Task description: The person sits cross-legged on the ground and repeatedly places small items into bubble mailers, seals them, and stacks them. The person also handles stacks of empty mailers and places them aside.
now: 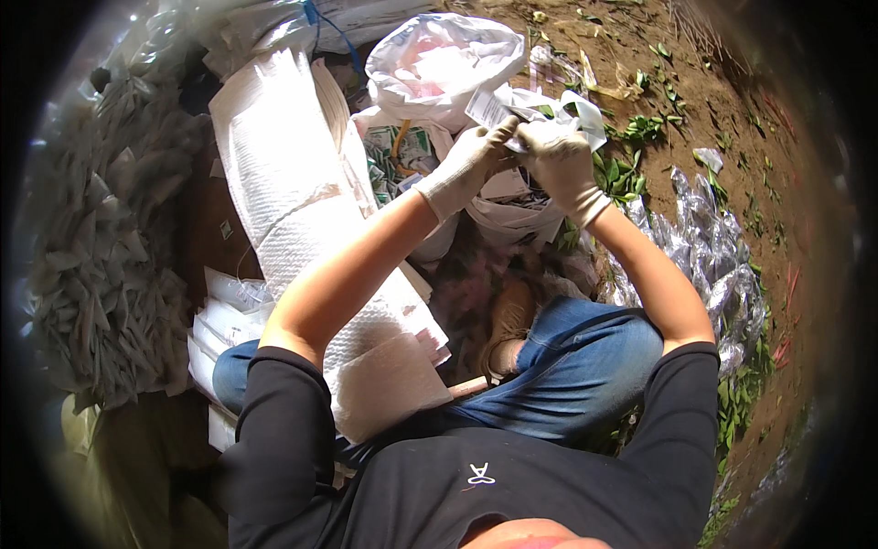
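My left hand (473,163) and my right hand (559,163), both in pale knit work gloves, meet in front of me. The fingers of the left are closed near the lower edge of a white printed packet (488,110). My right hand closes on white wrapping (583,118) with a bit of green leaf showing. How the packet and wrapping join is hidden by the fingers. Below them stands an open white bag (514,218) with papers inside. Left of it, another open bag (357,141) holds green-and-white printed packets (405,147) and a yellow-orange strap (398,141).
A white sack (391,92) with pale contents stands behind. Long textured white sheets (295,185) lie across my lap side. Many plastic-wrapped bundles (116,274) crowd the left. At right, silvery wrapped bundles (713,254) and green leaves (617,175) lie on brown soil (727,123).
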`<move>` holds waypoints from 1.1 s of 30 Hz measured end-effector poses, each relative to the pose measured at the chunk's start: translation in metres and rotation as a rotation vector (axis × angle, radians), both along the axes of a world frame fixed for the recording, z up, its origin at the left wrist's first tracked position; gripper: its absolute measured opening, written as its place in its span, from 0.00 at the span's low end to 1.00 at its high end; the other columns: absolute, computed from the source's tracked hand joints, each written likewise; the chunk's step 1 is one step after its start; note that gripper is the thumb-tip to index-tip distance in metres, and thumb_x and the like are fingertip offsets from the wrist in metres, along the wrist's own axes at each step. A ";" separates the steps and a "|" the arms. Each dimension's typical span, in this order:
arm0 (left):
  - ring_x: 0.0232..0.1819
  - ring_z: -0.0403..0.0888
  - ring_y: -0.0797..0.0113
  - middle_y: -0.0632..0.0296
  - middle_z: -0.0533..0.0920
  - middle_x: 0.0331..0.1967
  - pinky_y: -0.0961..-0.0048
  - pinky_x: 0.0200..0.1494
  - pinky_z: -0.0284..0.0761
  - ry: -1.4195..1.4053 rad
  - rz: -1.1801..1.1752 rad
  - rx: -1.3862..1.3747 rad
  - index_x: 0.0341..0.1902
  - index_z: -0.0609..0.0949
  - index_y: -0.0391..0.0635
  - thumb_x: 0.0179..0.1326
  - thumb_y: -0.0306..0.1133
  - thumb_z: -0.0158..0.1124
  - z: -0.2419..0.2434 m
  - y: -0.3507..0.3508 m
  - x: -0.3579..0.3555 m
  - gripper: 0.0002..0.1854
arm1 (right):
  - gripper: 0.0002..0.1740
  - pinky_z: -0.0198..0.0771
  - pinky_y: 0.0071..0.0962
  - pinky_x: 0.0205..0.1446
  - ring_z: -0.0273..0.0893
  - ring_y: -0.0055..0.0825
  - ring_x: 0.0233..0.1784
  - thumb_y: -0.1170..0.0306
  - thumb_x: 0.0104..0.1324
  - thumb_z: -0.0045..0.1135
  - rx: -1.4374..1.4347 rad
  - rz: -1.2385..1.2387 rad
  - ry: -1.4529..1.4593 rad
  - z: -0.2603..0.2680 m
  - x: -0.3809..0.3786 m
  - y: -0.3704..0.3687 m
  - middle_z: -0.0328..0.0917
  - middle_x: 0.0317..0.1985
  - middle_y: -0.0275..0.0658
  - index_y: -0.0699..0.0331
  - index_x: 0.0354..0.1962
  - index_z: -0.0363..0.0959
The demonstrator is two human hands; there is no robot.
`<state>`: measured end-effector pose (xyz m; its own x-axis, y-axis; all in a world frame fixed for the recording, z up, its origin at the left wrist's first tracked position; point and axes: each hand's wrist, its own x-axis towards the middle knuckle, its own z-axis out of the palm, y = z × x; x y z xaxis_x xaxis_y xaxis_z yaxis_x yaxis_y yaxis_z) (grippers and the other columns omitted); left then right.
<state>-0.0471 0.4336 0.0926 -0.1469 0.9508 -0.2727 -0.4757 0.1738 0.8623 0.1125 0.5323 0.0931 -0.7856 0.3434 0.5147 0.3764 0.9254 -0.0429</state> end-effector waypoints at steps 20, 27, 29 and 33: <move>0.62 0.82 0.53 0.50 0.86 0.56 0.60 0.67 0.74 1.382 0.571 0.435 0.55 0.84 0.44 0.56 0.27 0.79 0.154 -0.255 0.001 0.22 | 0.13 0.66 0.10 0.33 0.71 0.05 0.30 0.61 0.73 0.67 -1.517 0.046 0.406 0.138 -0.002 -0.220 0.83 0.32 0.25 0.64 0.43 0.84; 0.48 0.90 0.63 0.55 0.90 0.47 0.71 0.51 0.84 1.096 0.489 0.363 0.50 0.88 0.41 0.60 0.21 0.73 0.152 -0.305 0.024 0.14 | 0.13 0.75 0.17 0.40 0.84 0.17 0.36 0.67 0.75 0.63 -1.744 0.232 0.508 0.139 -0.005 -0.272 0.88 0.37 0.37 0.69 0.48 0.84; 0.44 0.90 0.62 0.54 0.89 0.44 0.70 0.49 0.84 1.083 0.520 0.353 0.49 0.88 0.39 0.63 0.20 0.72 0.151 -0.308 0.022 0.11 | 0.14 0.76 0.17 0.41 0.86 0.19 0.39 0.70 0.73 0.64 -1.710 0.200 0.459 0.138 -0.005 -0.275 0.89 0.39 0.39 0.71 0.51 0.83; 0.48 0.90 0.65 0.54 0.91 0.46 0.71 0.51 0.84 1.055 0.493 0.346 0.50 0.89 0.40 0.61 0.21 0.73 0.150 -0.310 0.018 0.13 | 0.13 0.77 0.17 0.46 0.86 0.20 0.44 0.75 0.71 0.66 -1.657 0.233 0.493 0.138 -0.007 -0.278 0.89 0.41 0.41 0.73 0.51 0.83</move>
